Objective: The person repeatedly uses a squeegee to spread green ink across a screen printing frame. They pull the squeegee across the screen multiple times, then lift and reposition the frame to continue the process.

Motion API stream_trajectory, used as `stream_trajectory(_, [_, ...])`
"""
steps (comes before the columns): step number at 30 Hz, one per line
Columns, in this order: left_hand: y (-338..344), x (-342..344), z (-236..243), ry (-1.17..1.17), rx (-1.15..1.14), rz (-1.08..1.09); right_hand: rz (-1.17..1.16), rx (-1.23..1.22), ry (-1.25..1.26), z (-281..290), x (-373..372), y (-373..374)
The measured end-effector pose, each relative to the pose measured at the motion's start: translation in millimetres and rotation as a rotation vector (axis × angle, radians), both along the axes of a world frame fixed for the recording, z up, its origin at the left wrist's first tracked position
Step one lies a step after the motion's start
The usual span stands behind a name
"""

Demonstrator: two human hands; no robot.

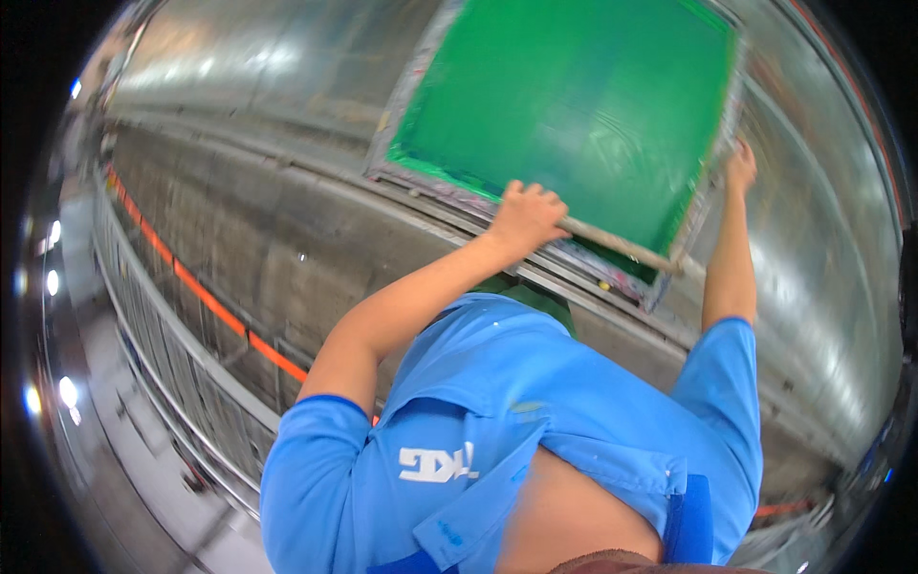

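Note:
A screen-printing frame (574, 115) with a taut green mesh and a worn, taped grey border lies on the metal surface in front of me. Under its near right corner, part of a second frame (626, 285) juts out, turned slightly from the upper one; the rest of it is hidden. My left hand (526, 220) is closed over the near edge of the upper frame, its fingers curled on the border. At the right side edge, my right hand (739, 167) grips the same frame, its thumb and fingers bent around the border.
Shiny metal sheet (813, 182) spreads to both sides of the frames. Along its near edge runs a metal rail (325, 187), above a grey wall (258, 230). Down to the left are an orange pipe (206, 297) and a metal railing (177, 354) beside a pale floor.

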State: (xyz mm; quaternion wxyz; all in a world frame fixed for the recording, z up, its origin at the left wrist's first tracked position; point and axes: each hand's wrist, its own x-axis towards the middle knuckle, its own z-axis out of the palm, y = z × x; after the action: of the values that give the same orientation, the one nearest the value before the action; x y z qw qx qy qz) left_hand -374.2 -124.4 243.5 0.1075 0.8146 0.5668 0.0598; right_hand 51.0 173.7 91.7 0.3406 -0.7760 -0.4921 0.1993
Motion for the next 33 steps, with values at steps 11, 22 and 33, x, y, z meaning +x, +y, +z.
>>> stream_trajectory(11, [88, 1, -23, 0.112, -0.239, -0.177, 0.986, -0.431, -0.268, 146, -86, -198])
stream_trajectory(22, [240, 3, -2, 0.061, -0.607, -0.124, 1.045, -0.465, -0.259, 160, -92, -81])
stream_trajectory(33, [595, 25, 10, 0.034, -0.061, -0.124, 0.704, -0.221, -0.581, 155, -65, 271])
